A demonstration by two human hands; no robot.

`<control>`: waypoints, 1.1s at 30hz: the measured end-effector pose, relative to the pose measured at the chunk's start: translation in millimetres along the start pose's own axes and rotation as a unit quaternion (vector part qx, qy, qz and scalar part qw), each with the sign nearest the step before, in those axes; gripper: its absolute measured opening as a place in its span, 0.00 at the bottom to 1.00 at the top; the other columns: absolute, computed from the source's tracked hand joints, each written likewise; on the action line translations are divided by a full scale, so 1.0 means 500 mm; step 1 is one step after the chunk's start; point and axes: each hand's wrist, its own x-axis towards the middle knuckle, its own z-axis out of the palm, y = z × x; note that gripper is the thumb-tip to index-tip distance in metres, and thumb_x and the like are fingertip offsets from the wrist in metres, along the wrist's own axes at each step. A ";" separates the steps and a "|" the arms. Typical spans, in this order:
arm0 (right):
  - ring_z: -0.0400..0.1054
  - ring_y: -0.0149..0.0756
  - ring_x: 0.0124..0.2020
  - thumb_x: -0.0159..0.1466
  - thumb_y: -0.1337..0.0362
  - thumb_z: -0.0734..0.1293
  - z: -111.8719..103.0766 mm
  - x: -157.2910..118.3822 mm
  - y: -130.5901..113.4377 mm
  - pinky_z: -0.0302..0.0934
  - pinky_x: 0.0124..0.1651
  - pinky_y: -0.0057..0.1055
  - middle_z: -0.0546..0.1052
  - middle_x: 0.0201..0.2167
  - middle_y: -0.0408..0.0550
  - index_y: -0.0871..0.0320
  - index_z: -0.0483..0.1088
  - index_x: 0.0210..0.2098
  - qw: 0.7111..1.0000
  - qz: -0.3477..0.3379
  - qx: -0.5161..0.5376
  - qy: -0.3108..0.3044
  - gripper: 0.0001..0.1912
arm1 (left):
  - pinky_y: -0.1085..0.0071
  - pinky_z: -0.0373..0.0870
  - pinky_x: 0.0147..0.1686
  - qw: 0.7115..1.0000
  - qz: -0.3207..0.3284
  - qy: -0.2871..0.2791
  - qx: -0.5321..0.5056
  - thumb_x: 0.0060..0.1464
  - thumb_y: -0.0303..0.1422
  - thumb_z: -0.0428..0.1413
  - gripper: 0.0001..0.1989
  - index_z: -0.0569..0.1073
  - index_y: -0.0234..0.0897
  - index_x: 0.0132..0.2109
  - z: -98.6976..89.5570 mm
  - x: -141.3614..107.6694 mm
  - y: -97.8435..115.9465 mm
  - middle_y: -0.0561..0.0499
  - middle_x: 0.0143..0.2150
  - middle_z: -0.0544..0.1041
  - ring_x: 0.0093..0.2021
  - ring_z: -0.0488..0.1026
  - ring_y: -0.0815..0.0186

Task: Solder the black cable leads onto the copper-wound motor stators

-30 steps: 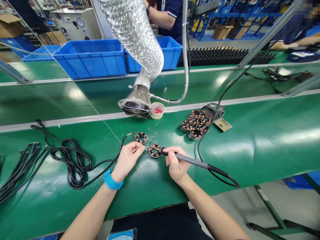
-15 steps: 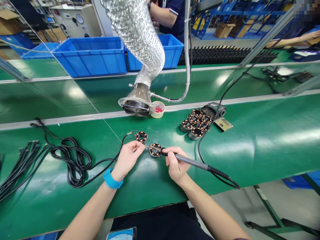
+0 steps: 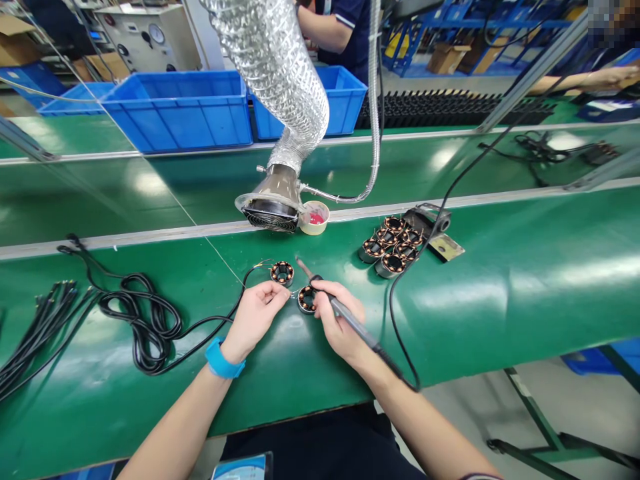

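Observation:
My right hand (image 3: 343,323) is closed round a soldering iron (image 3: 357,323), whose tip points up and away over the green bench. Beneath the iron sits a motor stator (image 3: 306,300) with copper windings, partly hidden by my right fingers. To its left, my left hand (image 3: 257,317) is pinched on a thin wire whose end shows at the fingertips beside the stator; a thin strand (image 3: 223,257) runs down from the upper left to this hand. A second stator (image 3: 282,273) lies just beyond the left fingertips, with a black cable (image 3: 213,327) ending in coloured leads beside it.
Several stators (image 3: 391,265) are grouped at right, against a dark metal stand (image 3: 430,220). A fume duct (image 3: 285,190) hangs over a small tub (image 3: 316,219). Bundled cables (image 3: 55,320) lie left. Blue bins (image 3: 180,113) stand behind; a co-worker's arm (image 3: 590,80) shows far right.
My right hand has turned the soldering iron, lifting its tip off the stator and swinging it up and away, with its cord drawn leftward. My left hand has barely moved.

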 end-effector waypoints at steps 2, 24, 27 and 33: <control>0.72 0.31 0.34 0.67 0.71 0.64 0.007 0.011 -0.004 0.70 0.40 0.30 0.74 0.37 0.46 0.54 0.70 0.52 0.999 -0.023 0.014 -0.021 0.16 | 0.76 0.45 0.18 1.000 -0.007 -0.014 -0.005 0.56 0.40 0.59 0.12 0.74 0.33 0.35 0.001 -0.006 0.006 0.59 0.20 0.61 0.18 0.50 0.76; 0.71 0.32 0.43 0.66 0.75 0.63 0.021 0.020 -0.010 0.72 0.48 0.33 0.65 0.46 0.48 0.47 0.64 0.59 0.998 -0.053 0.022 -0.037 0.25 | 0.77 0.58 0.19 0.995 0.002 -0.097 -0.001 0.61 0.42 0.55 0.14 0.71 0.34 0.40 -0.004 -0.022 0.010 0.57 0.25 0.67 0.18 0.60 0.75; 0.72 0.32 0.44 0.66 0.75 0.63 0.018 0.021 -0.010 0.71 0.50 0.33 0.66 0.48 0.49 0.47 0.63 0.60 0.996 -0.054 0.037 -0.067 0.26 | 0.77 0.55 0.17 0.996 -0.003 -0.094 -0.010 0.60 0.43 0.56 0.15 0.72 0.34 0.40 -0.001 -0.020 0.009 0.56 0.28 0.68 0.18 0.59 0.77; 0.71 0.35 0.47 0.67 0.74 0.63 0.023 0.009 -0.002 0.71 0.52 0.35 0.66 0.51 0.50 0.47 0.64 0.60 0.995 -0.052 0.021 -0.080 0.25 | 0.77 0.57 0.18 0.996 0.006 -0.086 0.005 0.58 0.44 0.56 0.16 0.72 0.34 0.41 0.003 -0.024 0.021 0.56 0.27 0.68 0.18 0.60 0.75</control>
